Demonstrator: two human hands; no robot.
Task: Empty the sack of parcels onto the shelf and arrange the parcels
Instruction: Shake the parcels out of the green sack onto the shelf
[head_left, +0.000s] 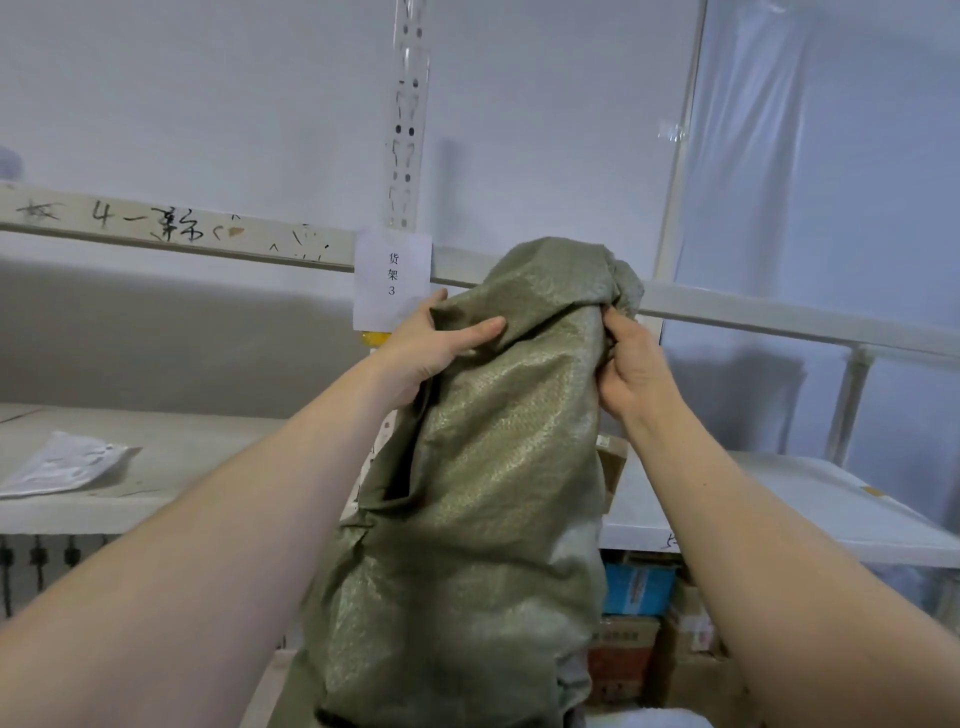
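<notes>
A green woven sack (483, 499) hangs upright in front of me, its upper end bunched level with the upper shelf rail. My left hand (426, 353) grips the fabric near the top on the left side, thumb over the cloth. On the right, my right hand (631, 369) pinches the gathered top. The sack's contents are hidden. A brown cardboard parcel (613, 467) peeks out behind the sack on the white shelf (779, 499). A flat white mailer (62, 462) lies on the shelf at the left.
A paper label (392, 280) hangs on the perforated upright (408, 130). The upper shelf rail (171, 228) carries handwriting. Below the right shelf stand several boxes, one blue (636, 587). Clear plastic sheeting (831, 208) covers the right side.
</notes>
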